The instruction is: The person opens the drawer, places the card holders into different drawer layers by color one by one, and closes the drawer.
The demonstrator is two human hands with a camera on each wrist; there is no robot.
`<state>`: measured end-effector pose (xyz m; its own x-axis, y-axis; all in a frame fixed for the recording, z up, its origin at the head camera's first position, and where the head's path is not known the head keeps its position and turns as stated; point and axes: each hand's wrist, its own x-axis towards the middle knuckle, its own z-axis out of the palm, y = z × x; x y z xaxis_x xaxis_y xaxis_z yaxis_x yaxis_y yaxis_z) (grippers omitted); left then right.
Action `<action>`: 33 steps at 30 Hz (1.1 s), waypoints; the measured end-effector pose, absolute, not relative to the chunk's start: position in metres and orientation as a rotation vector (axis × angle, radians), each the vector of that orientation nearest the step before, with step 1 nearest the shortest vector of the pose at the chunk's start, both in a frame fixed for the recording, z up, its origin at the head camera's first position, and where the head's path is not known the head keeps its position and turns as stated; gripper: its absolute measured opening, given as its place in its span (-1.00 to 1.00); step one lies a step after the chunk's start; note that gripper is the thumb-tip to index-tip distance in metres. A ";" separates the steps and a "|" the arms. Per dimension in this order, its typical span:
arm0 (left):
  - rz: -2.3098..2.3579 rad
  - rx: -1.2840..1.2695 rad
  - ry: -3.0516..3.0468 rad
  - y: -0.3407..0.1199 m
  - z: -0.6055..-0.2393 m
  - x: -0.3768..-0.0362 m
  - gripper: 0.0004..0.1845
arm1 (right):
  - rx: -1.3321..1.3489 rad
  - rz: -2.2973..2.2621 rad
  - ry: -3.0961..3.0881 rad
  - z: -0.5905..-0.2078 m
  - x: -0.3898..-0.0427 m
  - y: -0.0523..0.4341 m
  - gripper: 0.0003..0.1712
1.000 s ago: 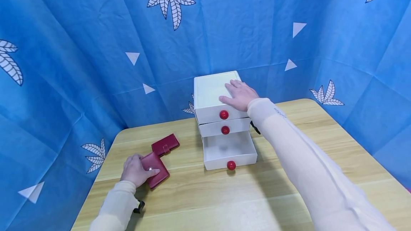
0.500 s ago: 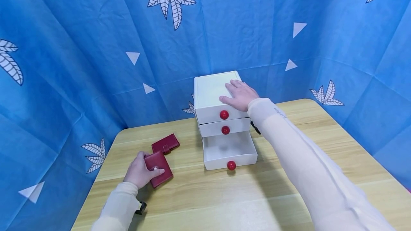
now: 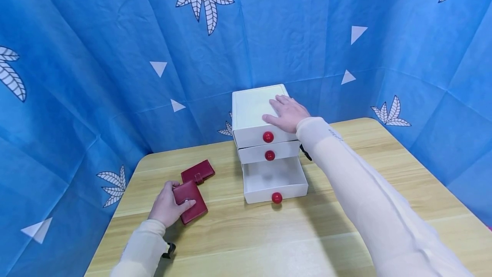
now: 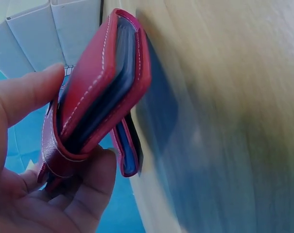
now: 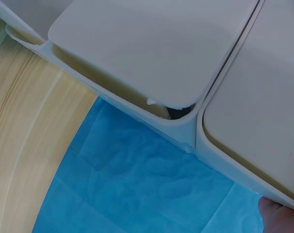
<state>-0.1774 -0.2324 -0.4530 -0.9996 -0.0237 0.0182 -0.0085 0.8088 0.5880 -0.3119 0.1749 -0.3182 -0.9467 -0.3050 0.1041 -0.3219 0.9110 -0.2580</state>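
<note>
My left hand (image 3: 165, 207) grips a dark red leather card holder (image 3: 195, 212), thumb on its upper face and fingers beneath. The left wrist view shows the card holder (image 4: 88, 73) side-on, with white stitching, a strap around it and clear sleeves inside; a shadow lies on the wood beside it. Just behind it, a second dark red holder (image 3: 198, 172) with a strap lies on the table. My right hand (image 3: 287, 113) rests with extended fingers on top of a white drawer unit (image 3: 251, 104), near its right side. The unit's bottom drawer (image 3: 257, 196) is pulled out and holds nothing visible.
The upper drawers, with red knobs (image 3: 268, 137), are stacked above the pulled-out one; the middle drawer (image 3: 250, 155) sits slightly forward. Blue patterned curtains (image 3: 284, 25) hang around the back and sides of the wooden table (image 3: 238, 243).
My left hand has shifted slightly to the right with the card holder, mostly in the first half second. The right hand and the drawers have stayed put.
</note>
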 end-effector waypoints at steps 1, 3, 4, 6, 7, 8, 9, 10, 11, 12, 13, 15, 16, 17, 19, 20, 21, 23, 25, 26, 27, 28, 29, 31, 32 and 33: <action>-0.968 0.019 -2.959 -0.233 -0.454 -0.178 -0.17 | 0.495 0.422 -3.009 -0.319 -0.312 0.175 -0.04; -0.968 0.000 -2.947 -0.233 -0.455 -0.177 -0.15 | 0.497 0.421 -3.005 -0.319 -0.313 0.175 -0.04; -0.965 -0.009 -2.940 -0.234 -0.455 -0.177 -0.14 | 0.499 0.421 -3.003 -0.319 -0.313 0.175 -0.04; -0.956 -0.016 -2.929 -0.234 -0.455 -0.177 -0.12 | 0.500 0.422 -3.002 -0.319 -0.313 0.175 -0.04; -0.953 -0.013 -2.924 -0.233 -0.454 -0.177 -0.12 | 0.500 0.422 -3.002 -0.318 -0.313 0.175 -0.04; -0.951 -0.010 -2.919 -0.233 -0.454 -0.177 -0.12 | 0.500 0.423 -3.003 -0.318 -0.313 0.175 -0.04; -0.949 -0.002 -2.914 -0.233 -0.453 -0.177 -0.12 | 0.499 0.422 -3.004 -0.318 -0.313 0.175 -0.04; -0.950 0.005 -2.908 -0.232 -0.453 -0.177 -0.14 | 0.497 0.423 -3.006 -0.318 -0.312 0.175 -0.04; -0.954 0.015 -2.902 -0.232 -0.452 -0.177 -0.16 | 0.495 0.422 -3.008 -0.318 -0.312 0.174 -0.04; -0.957 0.024 -2.894 -0.231 -0.451 -0.177 -0.19 | 0.495 0.422 -3.010 -0.318 -0.313 0.174 -0.04; -0.958 0.032 -2.887 -0.231 -0.450 -0.176 -0.23 | 0.494 0.422 -3.011 -0.318 -0.313 0.174 -0.04; -0.953 0.039 -2.872 -0.230 -0.449 -0.176 -0.30 | 0.493 0.422 -3.014 -0.318 -0.313 0.174 -0.04; -0.953 0.038 -2.863 -0.230 -0.449 -0.176 -0.34 | 0.492 0.422 -3.015 -0.318 -0.313 0.173 -0.04; -0.948 0.038 -2.854 -0.229 -0.449 -0.176 -0.38 | 0.493 0.422 -3.014 -0.317 -0.313 0.173 -0.04; -0.934 0.026 -2.838 -0.229 -0.449 -0.176 -0.43 | 0.493 0.422 -3.012 -0.317 -0.312 0.173 -0.04; -0.932 0.019 -2.831 -0.229 -0.449 -0.176 -0.46 | 0.492 0.421 -3.011 -0.317 -0.312 0.173 -0.04; -0.928 0.008 -2.823 -0.229 -0.450 -0.176 -0.48 | 0.492 0.420 -3.010 -0.317 -0.312 0.173 -0.04; -0.926 -0.001 -2.820 -0.229 -0.450 -0.176 -0.50 | 0.492 0.419 -3.010 -0.316 -0.312 0.173 -0.04; -0.932 -0.003 -2.826 -0.229 -0.451 -0.176 -0.50 | 0.494 0.418 -3.012 -0.317 -0.312 0.174 -0.04; -0.941 0.001 -2.831 -0.230 -0.452 -0.176 -0.50 | 0.494 0.418 -3.012 -0.317 -0.312 0.174 -0.04; -0.947 0.003 -2.839 -0.230 -0.452 -0.176 -0.50 | 0.495 0.417 -3.013 -0.317 -0.312 0.174 -0.04; -0.955 0.011 -2.848 -0.230 -0.452 -0.176 -0.49 | 0.495 0.417 -3.013 -0.317 -0.312 0.174 -0.04; -0.964 0.014 -2.854 -0.231 -0.453 -0.175 -0.49 | 0.497 0.417 -3.014 -0.316 -0.312 0.174 -0.04; -0.989 0.020 -2.861 -0.232 -0.454 -0.176 -0.47 | 0.499 0.419 -3.015 -0.316 -0.311 0.174 -0.05; -1.001 0.023 -2.861 -0.233 -0.455 -0.176 -0.47 | 0.497 0.419 -3.016 -0.316 -0.311 0.174 -0.05; -1.015 0.026 -2.860 -0.233 -0.456 -0.176 -0.47 | 0.496 0.419 -3.017 -0.317 -0.311 0.174 -0.05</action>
<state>-0.1760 -0.2334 -0.4558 -0.9942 -0.0519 0.0946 0.0193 0.7768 0.6295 -0.3112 0.1742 -0.3166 -0.9467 -0.3066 0.0982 -0.3218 0.9115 -0.2561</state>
